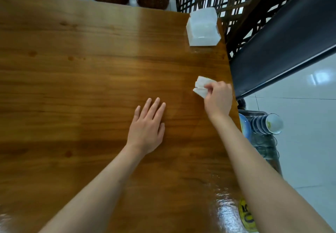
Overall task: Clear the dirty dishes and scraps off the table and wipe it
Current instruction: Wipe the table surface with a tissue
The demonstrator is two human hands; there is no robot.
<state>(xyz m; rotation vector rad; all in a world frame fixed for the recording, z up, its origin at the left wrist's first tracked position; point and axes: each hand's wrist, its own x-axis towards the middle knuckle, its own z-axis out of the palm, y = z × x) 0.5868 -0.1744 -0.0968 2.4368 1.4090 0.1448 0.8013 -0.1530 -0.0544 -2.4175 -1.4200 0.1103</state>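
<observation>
Right hand (219,99) grip pinches a folded white tissue (201,86) on the tabletop (91,69) by its right edge; tissue long axis runs away-and-toward, free end left of the grip. Left hand (148,126) flat, fingers straight, down-left of grip. Translucent box (202,27) beyond. Stacked bowls (265,123) in a bin right of grip.

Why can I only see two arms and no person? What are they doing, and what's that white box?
The camera sits on the person's head and looks down, so you see only their arms. The left hand lies flat on the wooden table. The right hand pinches a folded white tissue near the table's right edge, probably to wipe. The white box at the far corner looks like a napkin holder. Beside the table, lower down, stacked bowls lie in a tray; they seem already cleared away.
</observation>
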